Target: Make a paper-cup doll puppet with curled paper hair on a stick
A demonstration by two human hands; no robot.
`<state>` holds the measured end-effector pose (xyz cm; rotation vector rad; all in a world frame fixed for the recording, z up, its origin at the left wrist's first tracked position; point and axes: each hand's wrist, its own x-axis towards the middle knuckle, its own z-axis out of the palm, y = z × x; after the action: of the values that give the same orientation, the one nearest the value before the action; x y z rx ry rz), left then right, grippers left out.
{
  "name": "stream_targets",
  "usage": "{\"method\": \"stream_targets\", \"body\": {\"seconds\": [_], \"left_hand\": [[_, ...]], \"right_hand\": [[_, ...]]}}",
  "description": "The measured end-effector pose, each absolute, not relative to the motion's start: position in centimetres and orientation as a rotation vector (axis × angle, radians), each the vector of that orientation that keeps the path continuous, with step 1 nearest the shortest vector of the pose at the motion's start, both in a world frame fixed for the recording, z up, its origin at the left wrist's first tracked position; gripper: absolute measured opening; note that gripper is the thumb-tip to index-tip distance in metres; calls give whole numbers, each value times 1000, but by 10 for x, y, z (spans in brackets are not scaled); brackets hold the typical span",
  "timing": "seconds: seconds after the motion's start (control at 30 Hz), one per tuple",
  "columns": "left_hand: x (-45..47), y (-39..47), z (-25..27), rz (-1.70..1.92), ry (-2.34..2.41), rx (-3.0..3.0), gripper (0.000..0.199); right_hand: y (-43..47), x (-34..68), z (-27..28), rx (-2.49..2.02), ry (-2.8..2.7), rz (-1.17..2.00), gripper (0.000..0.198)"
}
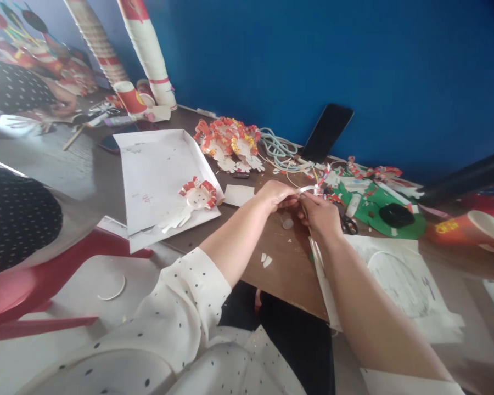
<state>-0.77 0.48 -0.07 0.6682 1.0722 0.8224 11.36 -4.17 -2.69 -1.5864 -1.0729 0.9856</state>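
Note:
My left hand (276,195) and my right hand (321,215) meet above the brown table (247,258), fingers closed in a pinch. Between their fingertips is a thin curved white paper strip (307,188). Red-and-white paper bits (321,190) show just beyond the fingers; whether they join the strip I cannot tell. Black scissor handles (348,224) lie by my right hand, partly hidden behind it. Under the hands are small white paper scraps (266,260) and a clear round piece (287,224). A blank white card (239,195) lies left of my left hand.
A white box lid (160,164) holds a red-fringed paper cutout (198,196). Behind are piled paper flowers (228,140), a pale cable (278,147) and a leaning phone (328,131). Green paper (364,200) and a paper cup (469,227) are right. Another person's sleeve (18,90) is left.

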Motion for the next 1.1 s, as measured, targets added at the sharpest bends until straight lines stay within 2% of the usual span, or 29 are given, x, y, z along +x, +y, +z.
{"method": "stream_targets", "body": {"seconds": [0.4,0.67,1.1], "left_hand": [[-7,1,-1,812,1075,743,19],[-4,1,-1,825,1043,709,17],[-2,5,-10,875,1020,820,17]], "right_hand": [[-45,111,-27,-1467,-1070,970,31],[-46,113,-27,-1534,-1063,900,47],[-45,121,-33,-1528,-1184,829,48]]}}
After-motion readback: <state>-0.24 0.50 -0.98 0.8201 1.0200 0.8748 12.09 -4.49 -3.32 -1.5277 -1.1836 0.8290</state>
